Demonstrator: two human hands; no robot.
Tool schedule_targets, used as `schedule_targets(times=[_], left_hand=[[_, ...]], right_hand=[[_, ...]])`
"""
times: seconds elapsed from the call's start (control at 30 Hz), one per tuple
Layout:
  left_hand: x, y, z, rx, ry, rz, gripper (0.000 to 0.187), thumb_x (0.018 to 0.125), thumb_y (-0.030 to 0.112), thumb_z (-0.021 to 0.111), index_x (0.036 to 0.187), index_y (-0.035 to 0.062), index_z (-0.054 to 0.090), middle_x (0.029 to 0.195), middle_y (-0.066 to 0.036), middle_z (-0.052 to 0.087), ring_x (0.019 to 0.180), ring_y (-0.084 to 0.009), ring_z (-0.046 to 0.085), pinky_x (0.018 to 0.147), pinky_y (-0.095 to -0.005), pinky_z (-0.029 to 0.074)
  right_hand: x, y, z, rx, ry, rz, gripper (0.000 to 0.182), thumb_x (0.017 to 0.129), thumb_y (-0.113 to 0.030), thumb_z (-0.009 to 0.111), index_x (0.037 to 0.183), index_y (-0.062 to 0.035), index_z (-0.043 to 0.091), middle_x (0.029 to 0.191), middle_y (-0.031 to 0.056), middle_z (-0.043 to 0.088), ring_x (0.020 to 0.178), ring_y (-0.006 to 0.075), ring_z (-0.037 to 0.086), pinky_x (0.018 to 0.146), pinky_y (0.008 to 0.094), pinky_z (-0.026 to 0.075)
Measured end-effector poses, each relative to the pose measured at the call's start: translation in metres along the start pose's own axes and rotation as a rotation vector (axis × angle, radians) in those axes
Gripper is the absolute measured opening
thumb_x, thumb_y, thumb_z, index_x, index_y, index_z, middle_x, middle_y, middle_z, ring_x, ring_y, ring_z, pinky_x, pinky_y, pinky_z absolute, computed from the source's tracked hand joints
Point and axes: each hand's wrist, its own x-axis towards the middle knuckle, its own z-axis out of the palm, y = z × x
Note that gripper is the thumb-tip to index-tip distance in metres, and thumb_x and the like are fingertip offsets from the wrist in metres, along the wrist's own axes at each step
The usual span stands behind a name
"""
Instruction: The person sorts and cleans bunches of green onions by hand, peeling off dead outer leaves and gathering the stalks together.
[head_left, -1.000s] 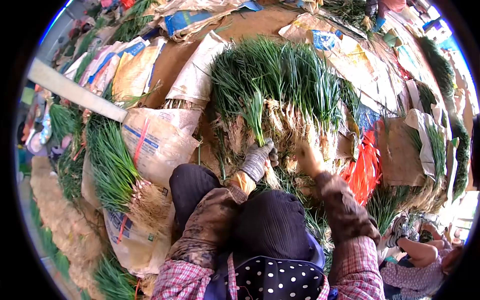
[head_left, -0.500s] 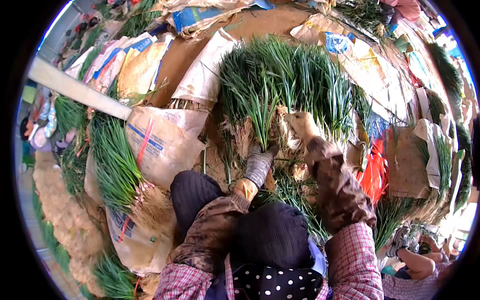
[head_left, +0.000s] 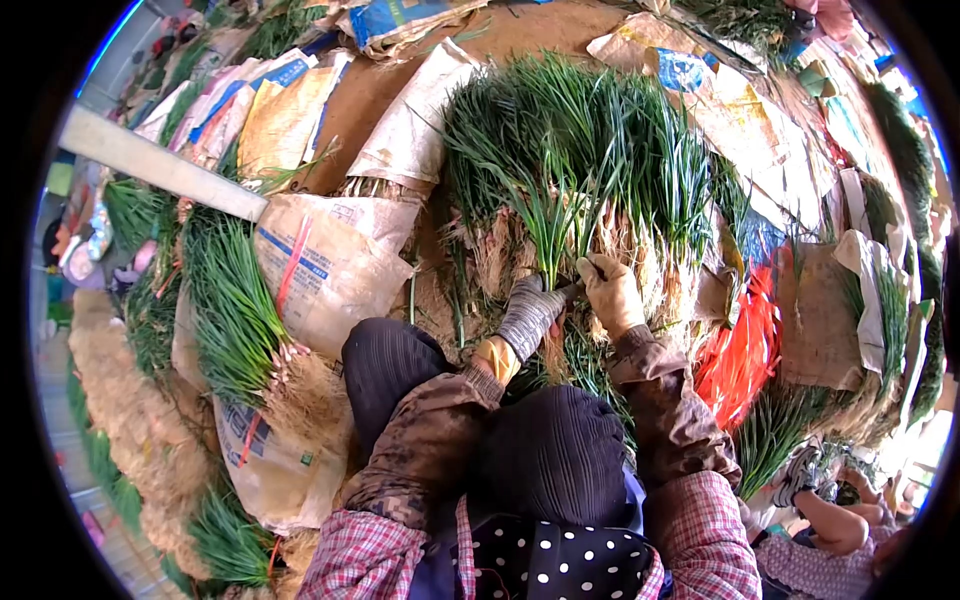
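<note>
- At the near edge of the long scallion row point(head_left: 610, 130), the small scallion bunch point(head_left: 548, 225) is upright, leaves up, roots point(head_left: 553, 350) below the glove.
- Left hand point(head_left: 530, 312), in a grey knit glove: fingers closed round the lower stalks of that bunch.
- Right hand point(head_left: 612, 295), in a pale glove, just beside the bunch and in front of the row: fingers bent, tips nearly together. Whether they pinch a stalk cannot be told.
- Left of the row: a printed sack point(head_left: 335, 275) and a larger scallion bundle point(head_left: 235, 320), its roots toward the wearer.
- Right of the row: red plastic strips point(head_left: 738, 355). Farther right and nearer the wearer, a co-worker's leg point(head_left: 838, 525).
- Risk, as judged: a slack left grip could let stalks slide out or the bunch splay.
- Risk: too tight a squeeze could bruise or snap the stalks.
- Risk: roots in the row lie close together and look tangled; a sharp pull could drag neighbours along or tear roots.
- Risk: leaf tips overlap the row's leaves, so a sideways move could catch and bend them.
</note>
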Motion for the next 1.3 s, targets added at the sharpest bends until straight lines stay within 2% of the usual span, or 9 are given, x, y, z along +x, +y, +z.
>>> schedule_targets(times=[0.07, 0.2, 0.33, 0.6, 0.87, 0.93, 1.0, 1.03, 1.3], left_hand=[[0.0, -0.003, 0.001, -0.059, -0.018, -0.013, 0.027, 0.081, 0.022, 0.07, 0.091, 0.0017, 0.056, 0.061, -0.006, 0.059, 0.037, -0.0161, 0.052, 0.031, -0.0288, 0.04], [-0.02, 0.025, -0.001, 0.015, -0.009, -0.062, 0.027, 0.085, 0.023, 0.066, 0.085, -0.0002, 0.054, 0.055, -0.008, 0.057, 0.035, -0.016, 0.05, 0.032, -0.0296, 0.039], [-0.008, -0.002, 0.005, -0.22, -0.084, 0.052, 0.022, 0.086, 0.022, 0.065, 0.081, 0.0031, 0.055, 0.059, -0.005, 0.059, 0.038, -0.0132, 0.05, 0.032, -0.0274, 0.037], [-0.021, 0.0, 0.002, -0.317, -0.235, 0.105, 0.018, 0.089, 0.022, 0.06, 0.088, 0.0042, 0.06, 0.068, -0.006, 0.064, 0.044, -0.0133, 0.055, 0.036, -0.0243, 0.041], [-0.013, -0.006, -0.002, -0.435, -0.158, 0.001, 0.014, 0.087, 0.016, 0.062, 0.089, 0.0023, 0.058, 0.066, -0.007, 0.061, 0.054, -0.0183, 0.061, 0.045, -0.0294, 0.051], [-0.023, 0.008, -0.002, -0.423, -0.122, -0.027, 0.014, 0.087, 0.016, 0.062, 0.089, 0.0028, 0.058, 0.066, -0.007, 0.06, 0.052, -0.0185, 0.06, 0.047, -0.0311, 0.052], [-0.022, 0.009, -0.001, -0.465, -0.129, -0.053, 0.012, 0.089, 0.013, 0.059, 0.09, 0.0016, 0.054, 0.065, -0.007, 0.058, 0.049, -0.0186, 0.058, 0.043, -0.0336, 0.05], [-0.023, 0.01, 0.0, -0.478, -0.121, -0.082, 0.012, 0.089, 0.013, 0.059, 0.09, 0.0018, 0.054, 0.065, -0.007, 0.058, 0.05, -0.0187, 0.058, 0.044, -0.0339, 0.05], [-0.027, 0.01, 0.003, -0.452, -0.2, -0.075, 0.014, 0.088, 0.014, 0.06, 0.093, 0.0026, 0.054, 0.069, -0.008, 0.06, 0.052, -0.0197, 0.059, 0.046, -0.0352, 0.052]], right_hand=[[-0.008, 0.014, 0.003, 0.193, 0.036, -0.122, 0.013, 0.088, -0.012, 0.063, 0.093, -0.0006, 0.066, 0.077, 0.0031, 0.063, 0.07, 0.0095, 0.054, 0.065, 0.021, 0.047], [-0.03, 0.007, -0.007, -0.417, 0.113, -0.375, 0.014, 0.09, -0.015, 0.058, 0.095, -0.0039, 0.065, 0.083, 0.0098, 0.068, 0.066, 0.0176, 0.065, 0.056, 0.029, 0.053], [-0.013, 0.031, -0.018, 0.065, 0.141, 0.171, 0.022, 0.096, -0.022, 0.049, 0.101, -0.0053, 0.061, 0.083, 0.0078, 0.067, 0.07, 0.014, 0.064, 0.058, 0.0278, 0.054], [0.013, 0.032, -0.012, 0.876, -0.156, 0.313, 0.03, 0.087, -0.021, 0.065, 0.111, -0.0045, 0.059, 0.081, 0.0021, 0.062, 0.063, 0.0111, 0.057, 0.056, 0.0256, 0.05], [-0.022, 0.02, -0.001, 0.414, -0.238, 0.464, 0.026, 0.092, -0.021, 0.055, 0.109, -0.0026, 0.058, 0.09, 0.0133, 0.067, 0.066, 0.0211, 0.064, 0.06, 0.0318, 0.056], [-0.029, 0.045, -0.012, -0.641, -0.217, 0.077, 0.04, 0.088, -0.022, 0.057, 0.114, 0.0075, 0.052, 0.089, 0.018, 0.066, 0.073, 0.024, 0.065, 0.065, 0.0335, 0.054], [-0.033, 0.082, -0.015, -0.982, -0.515, 0.274, 0.04, 0.09, -0.034, 0.053, 0.105, 0.0016, 0.062, 0.093, 0.0205, 0.066, 0.081, 0.0304, 0.065, 0.077, 0.0394, 0.052], [-0.05, 0.086, -0.023, -1.175, -0.554, -0.117, 0.042, 0.091, -0.035, 0.052, 0.108, 0.0015, 0.061, 0.097, 0.0209, 0.065, 0.086, 0.0298, 0.065, 0.08, 0.0376, 0.052], [-0.007, 0.027, -0.034, 0.077, -0.4, -0.118, 0.066, 0.09, -0.042, 0.056, 0.139, -0.004, 0.034, 0.129, 0.02, 0.051, 0.115, 0.0285, 0.053, 0.095, 0.0406, 0.045]])
